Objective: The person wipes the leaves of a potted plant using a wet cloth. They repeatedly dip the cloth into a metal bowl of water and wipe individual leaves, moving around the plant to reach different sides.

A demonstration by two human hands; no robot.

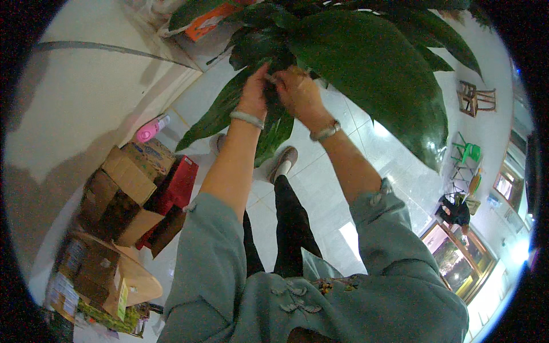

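In front of me stands a large plant with broad dark green leaves (366, 68). Both my hands reach in among its foliage, close together near the lower leaves. My left hand (254, 94), with a pale bangle at the wrist, has its fingers curled closed. Beside it, my right hand (300, 98) is closed too, thumb and fingers drawn together toward the left fingertips. Whatever lies between the fingers is dark and too small to make out. A long leaf (220, 108) hangs left of my left hand, and another leaf (277, 137) droops below the hands.
Open cardboard boxes (128, 177) and a red box (178, 183) stand at the left by the wall. A pink bottle (150, 130) lies near them. At the right are a wooden chair (477, 98) and a green folding stool (469, 151). Pale tiles cover the floor (326, 200).
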